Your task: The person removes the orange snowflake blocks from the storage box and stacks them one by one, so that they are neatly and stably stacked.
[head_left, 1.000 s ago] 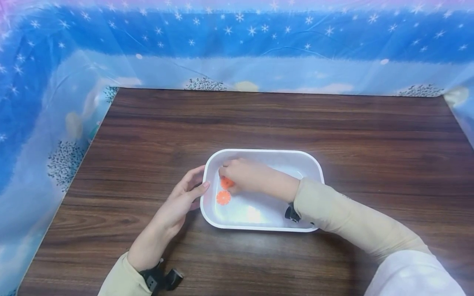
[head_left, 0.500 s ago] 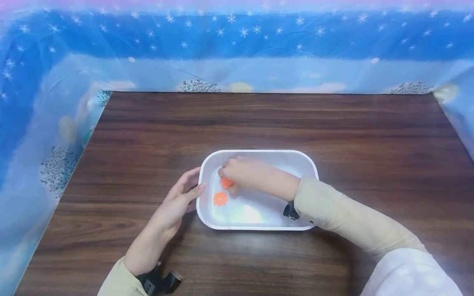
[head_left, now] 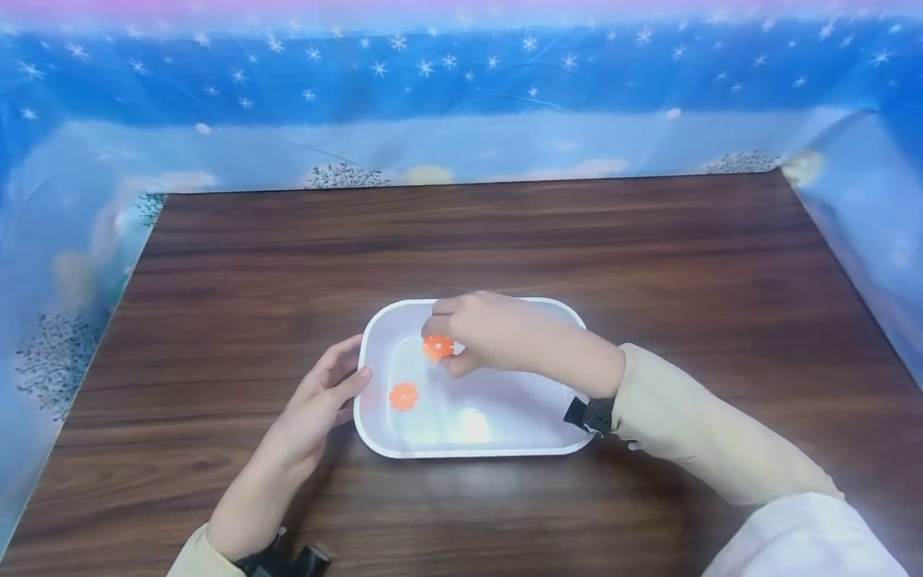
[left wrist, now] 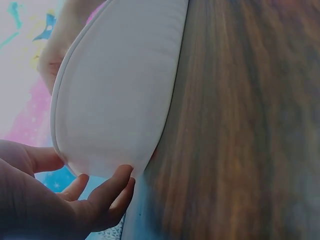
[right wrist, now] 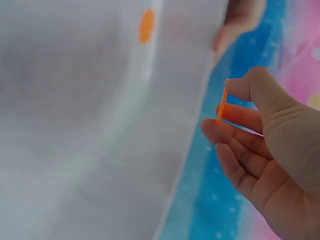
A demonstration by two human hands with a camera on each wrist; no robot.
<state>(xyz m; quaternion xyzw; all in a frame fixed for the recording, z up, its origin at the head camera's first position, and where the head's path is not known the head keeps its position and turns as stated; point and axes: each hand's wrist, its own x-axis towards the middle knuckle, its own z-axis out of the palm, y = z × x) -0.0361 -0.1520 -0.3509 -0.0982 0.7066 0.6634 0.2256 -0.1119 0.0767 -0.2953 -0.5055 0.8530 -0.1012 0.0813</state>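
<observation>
A white plastic tub (head_left: 469, 453) with rounded corners stands on the table. My left hand (head_left: 310, 417) grips its left end, thumb over the rim and fingers against the outer wall, as the left wrist view also shows. Above the tub, my right hand (head_left: 497, 332) pinches a thin orange notched disc (head_left: 437, 347) between thumb and fingertips. Seen edge-on in the right wrist view, the held disc (right wrist: 223, 102) is flat and raised off the tub floor. A second orange disc (head_left: 403, 396) lies flat inside the tub near its left end.
The tub sits on a dark wood-grain table (head_left: 252, 256). A blue snowflake-patterned cloth (head_left: 461, 80) hangs behind the table and along its sides. Black wrist cameras are strapped to both wrists.
My right hand has lifted one orange disc up from the tub floor, away from the other disc. My left hand keeps its hold on the tub. The head view has shifted slightly.
</observation>
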